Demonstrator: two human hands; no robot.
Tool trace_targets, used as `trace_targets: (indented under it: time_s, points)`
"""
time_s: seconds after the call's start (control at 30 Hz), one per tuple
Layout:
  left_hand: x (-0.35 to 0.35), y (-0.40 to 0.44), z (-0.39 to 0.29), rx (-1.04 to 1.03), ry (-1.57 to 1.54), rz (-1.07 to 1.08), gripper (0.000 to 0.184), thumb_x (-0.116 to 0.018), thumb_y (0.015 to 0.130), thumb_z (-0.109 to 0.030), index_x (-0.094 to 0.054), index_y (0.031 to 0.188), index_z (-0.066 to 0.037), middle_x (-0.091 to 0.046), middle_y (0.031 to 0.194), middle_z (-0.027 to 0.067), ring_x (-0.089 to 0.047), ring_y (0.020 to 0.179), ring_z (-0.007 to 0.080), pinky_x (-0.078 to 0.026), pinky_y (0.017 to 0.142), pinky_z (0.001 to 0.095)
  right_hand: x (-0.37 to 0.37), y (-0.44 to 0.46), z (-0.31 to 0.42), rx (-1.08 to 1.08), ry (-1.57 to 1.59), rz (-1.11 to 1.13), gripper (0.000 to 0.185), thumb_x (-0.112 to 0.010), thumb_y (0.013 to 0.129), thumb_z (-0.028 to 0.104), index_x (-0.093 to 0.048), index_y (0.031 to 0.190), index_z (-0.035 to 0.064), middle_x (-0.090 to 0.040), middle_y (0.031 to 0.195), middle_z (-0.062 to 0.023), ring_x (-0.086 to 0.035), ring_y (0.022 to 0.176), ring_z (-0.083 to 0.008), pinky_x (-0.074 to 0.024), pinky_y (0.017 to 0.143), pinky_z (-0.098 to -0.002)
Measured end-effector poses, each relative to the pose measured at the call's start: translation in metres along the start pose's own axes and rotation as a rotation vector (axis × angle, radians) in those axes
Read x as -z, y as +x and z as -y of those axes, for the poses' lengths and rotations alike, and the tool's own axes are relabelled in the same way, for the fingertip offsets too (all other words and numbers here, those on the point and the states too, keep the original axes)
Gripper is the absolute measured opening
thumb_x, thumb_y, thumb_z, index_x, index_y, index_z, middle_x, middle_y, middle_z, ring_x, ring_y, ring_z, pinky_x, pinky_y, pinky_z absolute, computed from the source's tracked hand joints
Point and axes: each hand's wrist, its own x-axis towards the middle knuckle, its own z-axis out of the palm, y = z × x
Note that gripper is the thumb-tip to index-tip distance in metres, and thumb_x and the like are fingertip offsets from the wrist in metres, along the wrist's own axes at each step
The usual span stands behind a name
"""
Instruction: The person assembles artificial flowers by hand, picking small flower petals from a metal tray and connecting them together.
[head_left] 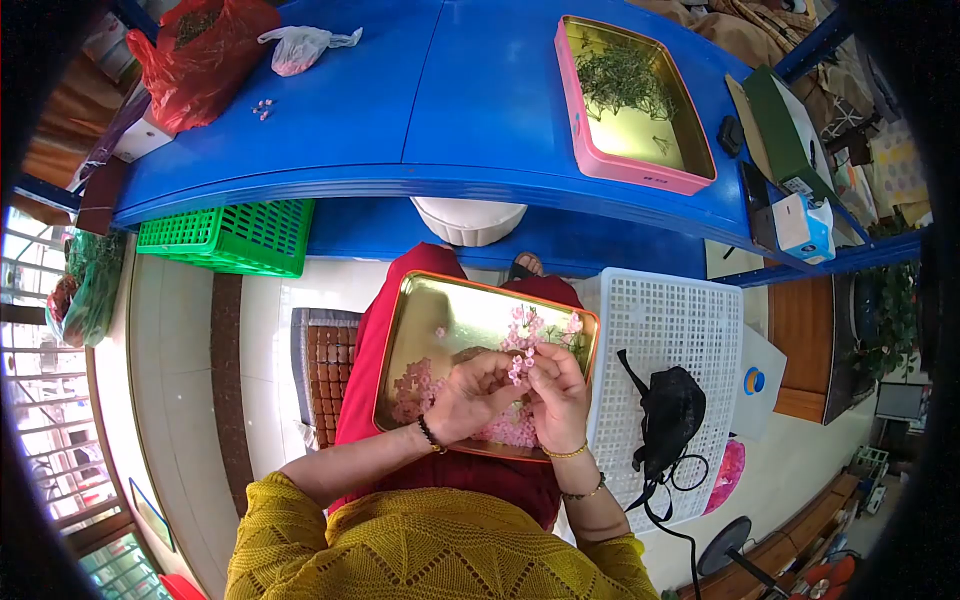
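Note:
On my lap rests a gold tin tray with an orange-red rim (386, 372). Loose pink flowers (512, 428) lie in it, partly hidden under my hands, and a reflection shows on its shiny floor. Above the tray my left hand (466, 397) and my right hand (558, 398) come together. Both have their fingers pinched around a small cluster of pink flowers (520, 368). More pink blossoms with green stems (566, 330) are by the tray's far right corner. Exactly which fingers grip the stems is hard to see.
A blue shelf table (480, 90) stands ahead, bearing a pink tin (640, 172) of green stems, a red plastic bag (190, 70) and a white bag (300, 48). At right, a white crate (650, 310) carries a black bag (672, 410). A green basket (255, 235) sits below.

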Motion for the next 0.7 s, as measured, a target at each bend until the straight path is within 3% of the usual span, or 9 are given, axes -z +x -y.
trace_targets:
  time_s: [0.2, 0.3, 0.4, 0.6, 0.7]
  points:
    - [-0.002, 0.003, 0.011, -0.079, 0.01, -0.054, 0.021, -0.062, 0.086, 0.007, -0.06, 0.106, 0.001, -0.064, 0.098, 0.0022, -0.058, 0.092, 0.0061, -0.049, 0.08, 0.0215, -0.006, -0.002, 0.004, 0.079, -0.112, -0.017, 0.03, -0.054, 0.09, -0.004, -0.053, 0.12, 0.0019, -0.065, 0.108, -0.0099, -0.06, 0.099, -0.0141, -0.0468, 0.088, -0.0279]
    - [0.001, 0.002, 0.014, -0.091, 0.004, -0.026, 0.023, -0.061, 0.087, 0.007, -0.059, 0.109, 0.0, -0.062, 0.107, 0.004, -0.057, 0.102, 0.0098, -0.047, 0.09, 0.0255, -0.005, -0.003, 0.002, 0.1, -0.128, -0.037, 0.029, -0.054, 0.09, -0.005, -0.054, 0.119, 0.0011, -0.065, 0.107, -0.01, -0.061, 0.097, -0.0138, -0.0465, 0.088, -0.0276]
    - [-0.005, 0.003, 0.019, -0.178, 0.036, -0.131, 0.02, -0.06, 0.088, 0.005, -0.06, 0.107, -0.001, -0.064, 0.099, 0.0031, -0.06, 0.089, 0.008, -0.05, 0.078, 0.0228, -0.007, -0.004, 0.001, 0.145, -0.173, -0.062, 0.029, -0.055, 0.091, -0.004, -0.054, 0.119, 0.0007, -0.066, 0.105, -0.0095, -0.061, 0.096, -0.0128, -0.0472, 0.085, -0.0259]
    - [-0.011, 0.004, 0.01, -0.102, -0.064, -0.184, 0.012, -0.06, 0.09, 0.001, -0.061, 0.101, -0.005, -0.065, 0.083, 0.0014, -0.052, 0.061, 0.0039, -0.042, 0.051, 0.0187, -0.006, -0.006, -0.002, 0.163, -0.324, -0.101, 0.028, -0.057, 0.089, -0.007, -0.055, 0.116, -0.0016, -0.064, 0.107, -0.0095, -0.06, 0.098, -0.012, -0.0493, 0.083, -0.0228]
    - [-0.005, 0.006, 0.005, -0.034, -0.015, -0.152, 0.012, -0.059, 0.091, 0.0, -0.061, 0.101, -0.005, -0.064, 0.084, 0.0017, -0.053, 0.063, 0.0043, -0.043, 0.052, 0.0193, -0.009, -0.007, 0.0, 0.187, -0.404, -0.099, 0.026, -0.058, 0.088, -0.005, -0.057, 0.114, -0.0011, -0.063, 0.107, -0.0079, -0.059, 0.099, -0.0116, -0.0479, 0.085, -0.0232]
